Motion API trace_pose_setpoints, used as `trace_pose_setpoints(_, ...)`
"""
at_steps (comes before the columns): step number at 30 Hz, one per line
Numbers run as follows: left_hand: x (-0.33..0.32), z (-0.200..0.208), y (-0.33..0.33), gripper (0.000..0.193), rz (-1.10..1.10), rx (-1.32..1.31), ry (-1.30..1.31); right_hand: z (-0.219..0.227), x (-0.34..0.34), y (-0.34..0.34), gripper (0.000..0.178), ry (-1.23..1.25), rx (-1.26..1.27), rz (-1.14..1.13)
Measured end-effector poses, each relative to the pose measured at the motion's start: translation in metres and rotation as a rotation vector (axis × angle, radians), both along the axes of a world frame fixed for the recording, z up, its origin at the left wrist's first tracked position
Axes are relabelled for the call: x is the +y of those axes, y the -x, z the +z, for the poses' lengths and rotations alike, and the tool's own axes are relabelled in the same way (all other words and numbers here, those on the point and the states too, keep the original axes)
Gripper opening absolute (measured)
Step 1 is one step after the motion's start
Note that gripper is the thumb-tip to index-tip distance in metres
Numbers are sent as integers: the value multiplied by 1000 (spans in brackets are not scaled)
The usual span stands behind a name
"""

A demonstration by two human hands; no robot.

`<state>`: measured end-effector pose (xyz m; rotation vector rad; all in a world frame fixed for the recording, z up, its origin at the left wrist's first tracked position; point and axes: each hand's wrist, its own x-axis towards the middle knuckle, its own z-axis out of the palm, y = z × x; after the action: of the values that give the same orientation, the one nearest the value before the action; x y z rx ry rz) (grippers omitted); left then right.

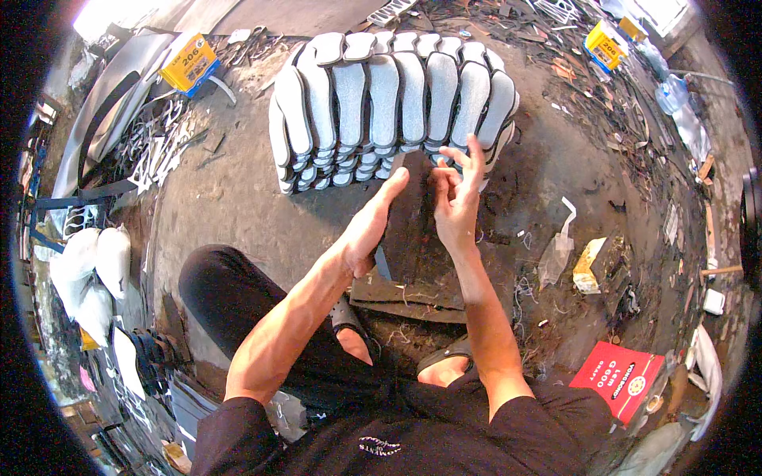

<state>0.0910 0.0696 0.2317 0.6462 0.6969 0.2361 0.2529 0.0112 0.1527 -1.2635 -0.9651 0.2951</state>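
Note:
My left hand [373, 218] grips the left edge of a dark flat piece [411, 230], its thumb raised along the edge. The piece stands out dark against the floor, so its outline is hard to make out. At its upper right edge, my right hand [458, 198] has thumb and forefinger drawn together, while other fingers stretch upward. Just beyond both hands lies a large pile of shoe insoles [413, 99], pale blue-grey on top with dark rims, packed side by side in layers. A dark board [409, 300] rests on the floor below my hands, near my feet.
Yellow-and-blue boxes stand at far left [190, 65] and far right [606, 46]. A red box [619, 382] lies at lower right. Offcut strips [163, 151] litter the left; white bags [91, 270] sit beside my knee. A clear plastic bag [556, 258] lies on the right.

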Motion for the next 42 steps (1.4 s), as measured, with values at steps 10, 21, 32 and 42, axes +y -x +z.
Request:
trace_pose_setpoints(10, 8, 1, 3, 73, 248, -11, -573, 10, -5, 55, 66, -33, 429, 130)
trace_pose_setpoints(21, -28, -5, -2, 72, 225, -20, -560, -20, 7, -9, 62, -204, 662, 48)
trace_pose_setpoints(32, -7, -10, -1, 63, 481, 67, -314, 46, -14, -9, 75, -501, 1156, 657)
trace_pose_setpoints(42, -23, 4, -7, 71, 389, 7, -667, 45, -11, 8, 69, -132, 461, 341)
